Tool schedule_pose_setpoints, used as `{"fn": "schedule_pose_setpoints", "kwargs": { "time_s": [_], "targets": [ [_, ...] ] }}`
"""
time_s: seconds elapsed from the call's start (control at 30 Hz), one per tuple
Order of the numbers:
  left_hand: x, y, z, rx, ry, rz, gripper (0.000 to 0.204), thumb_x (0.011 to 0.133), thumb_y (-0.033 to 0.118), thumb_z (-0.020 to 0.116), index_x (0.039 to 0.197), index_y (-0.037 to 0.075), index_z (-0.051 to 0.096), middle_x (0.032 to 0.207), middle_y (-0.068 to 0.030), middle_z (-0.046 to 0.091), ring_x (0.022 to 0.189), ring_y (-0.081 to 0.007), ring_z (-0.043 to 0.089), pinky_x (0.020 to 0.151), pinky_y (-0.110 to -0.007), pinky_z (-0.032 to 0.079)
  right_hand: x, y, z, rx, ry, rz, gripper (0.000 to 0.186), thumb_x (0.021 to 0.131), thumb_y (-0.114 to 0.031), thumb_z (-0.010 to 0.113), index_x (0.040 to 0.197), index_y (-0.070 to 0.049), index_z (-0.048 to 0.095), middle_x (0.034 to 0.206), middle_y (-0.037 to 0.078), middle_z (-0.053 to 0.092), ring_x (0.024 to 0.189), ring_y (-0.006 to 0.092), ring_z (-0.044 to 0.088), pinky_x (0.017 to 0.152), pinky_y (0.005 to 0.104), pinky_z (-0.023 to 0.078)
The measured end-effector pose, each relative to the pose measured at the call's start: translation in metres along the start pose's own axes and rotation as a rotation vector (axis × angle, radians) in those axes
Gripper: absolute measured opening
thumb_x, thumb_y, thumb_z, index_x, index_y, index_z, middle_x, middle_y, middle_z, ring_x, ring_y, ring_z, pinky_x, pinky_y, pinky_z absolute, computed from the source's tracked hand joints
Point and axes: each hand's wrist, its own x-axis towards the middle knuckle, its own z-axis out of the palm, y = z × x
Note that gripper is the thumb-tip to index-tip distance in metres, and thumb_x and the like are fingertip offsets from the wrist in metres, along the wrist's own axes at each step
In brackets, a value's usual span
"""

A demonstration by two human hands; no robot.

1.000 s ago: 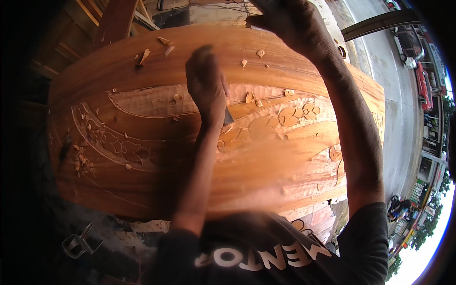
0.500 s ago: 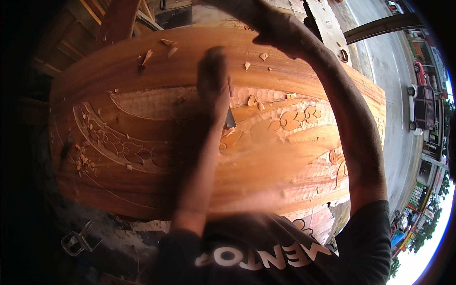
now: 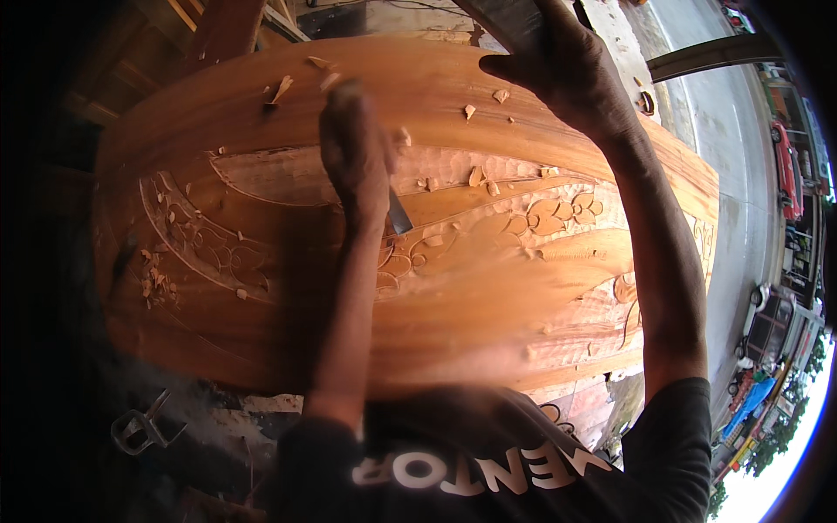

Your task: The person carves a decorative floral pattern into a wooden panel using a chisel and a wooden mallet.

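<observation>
Across the middle of the frame lies a large curved reddish-brown wooden panel (image 3: 488, 288) carved with flowers and scrolls, its face turned up toward the person so both arms can reach over it. Just left of centre, the left hand (image 3: 353, 157) is closed around a narrow metal chisel (image 3: 398, 213), its blade slanted down onto the floral band, apparently so the edge bites at a shallow angle. At the upper right, the right hand (image 3: 567, 65) grips a dark mallet-like tool (image 3: 510, 16) raised above the panel; pale wood chips (image 3: 279, 90) lie scattered near the top.
</observation>
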Motion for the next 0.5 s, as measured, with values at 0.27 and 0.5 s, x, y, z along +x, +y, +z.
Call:
{"fn": "schedule_pose_setpoints", "kwargs": {
  "time_s": [0.27,0.5],
  "targets": [
    [0.007,-0.001,-0.003,0.014,-0.106,0.02,0.041,0.108,0.05,0.06,0.121,0.011,0.06,0.069,-0.0009,0.051,0.04,-0.0074,0.038,0.035,-0.023,0.029,0.029,-0.028,-0.001,-0.074,0.313,-0.428,0.085,0.08,-0.014,0.091,0.153,-0.005,0.049,0.133,0.02,0.067,0.125,0.0296,0.065,0.106,0.0428,0.051],
    [0.002,-0.001,0.024,-0.105,-0.284,-0.202,0.031,0.109,0.038,0.062,0.116,0.008,0.059,0.064,0.0015,0.051,0.04,-0.0063,0.041,0.037,-0.024,0.034,0.018,-0.018,-0.003,0.336,0.388,-0.395,0.083,0.082,-0.016,0.087,0.153,0.0,0.047,0.111,0.007,0.063,0.099,0.0169,0.061,0.089,0.0387,0.053]
  ]
}}
